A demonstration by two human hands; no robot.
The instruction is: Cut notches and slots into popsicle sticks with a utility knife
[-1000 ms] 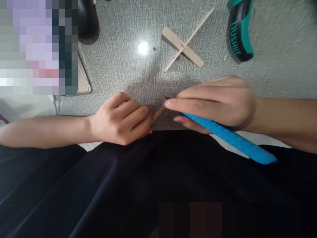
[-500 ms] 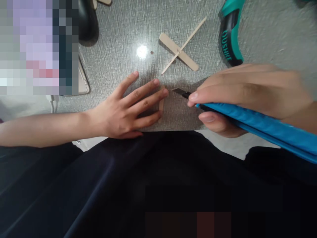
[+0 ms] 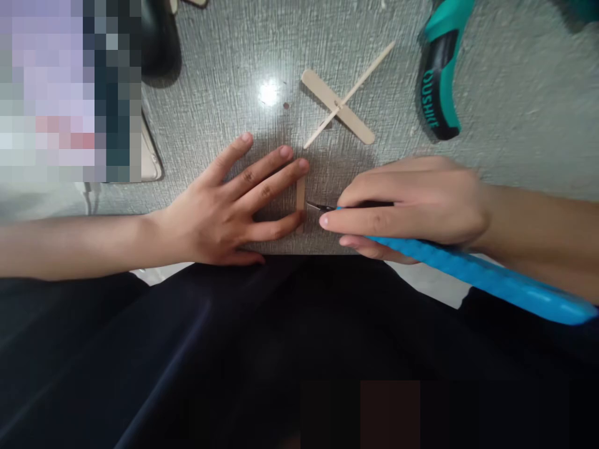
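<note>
My left hand (image 3: 234, 199) lies flat with its fingers spread, two fingertips pressing on a short flat wooden stick (image 3: 300, 194) near the table's front edge. In my right hand (image 3: 412, 202) is a blue utility knife (image 3: 491, 271), its handle running back toward the lower right. The dark blade tip is close to the right side of the stick; whether it touches cannot be made out. Just beyond the hands, a thin wooden skewer (image 3: 369, 73) crosses a flat craft stick (image 3: 358, 125) in an X shape.
Teal-and-black tool handles (image 3: 440, 93) marked with lettering lie at the back right. A black rounded object (image 3: 161, 43) stands at the back left, near a phone-like edge (image 3: 150, 159) and a white cable (image 3: 87, 196). A bright light reflects on the grey textured table (image 3: 224, 68).
My right hand has moved left and toward me, bringing the knife blade to the stick's side and turning the knife. My left hand stays on the stick. The view has shifted slightly.
</note>
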